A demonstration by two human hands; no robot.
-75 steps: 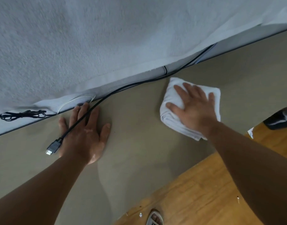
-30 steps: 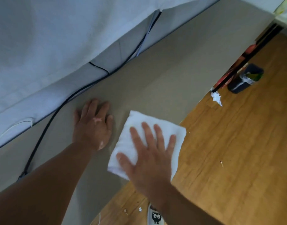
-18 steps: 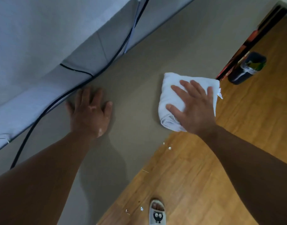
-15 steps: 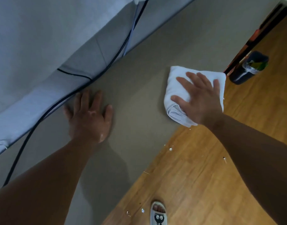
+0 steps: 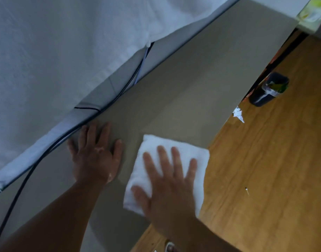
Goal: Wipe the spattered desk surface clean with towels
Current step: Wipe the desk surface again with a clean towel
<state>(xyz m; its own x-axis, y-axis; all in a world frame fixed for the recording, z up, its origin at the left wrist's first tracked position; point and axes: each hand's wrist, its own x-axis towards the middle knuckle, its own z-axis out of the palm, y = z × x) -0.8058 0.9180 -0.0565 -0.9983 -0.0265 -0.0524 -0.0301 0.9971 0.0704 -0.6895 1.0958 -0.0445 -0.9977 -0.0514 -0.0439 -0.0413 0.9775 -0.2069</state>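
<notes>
A folded white towel point(image 5: 188, 153) lies on the grey-beige desk point(image 5: 201, 84) at its near edge, its right corner hanging over the floor. My right hand point(image 5: 168, 179) presses flat on the towel with fingers spread. To the left of it, my left hand point(image 5: 96, 153) rests palm down on the bare desk with straight fingers, close to the towel's left edge. No spatter is visible on the desk surface.
A white cloth point(image 5: 56, 51) hangs along the desk's far side, with a black cable point(image 5: 25, 179) running beneath its hem. On the wooden floor point(image 5: 265, 170) stand a dark bin point(image 5: 268, 90) and a crumpled white paper scrap point(image 5: 238, 113).
My right hand has dragged the towel from farther right along the desk back toward me, beside my left hand. The left hand has stayed planted.
</notes>
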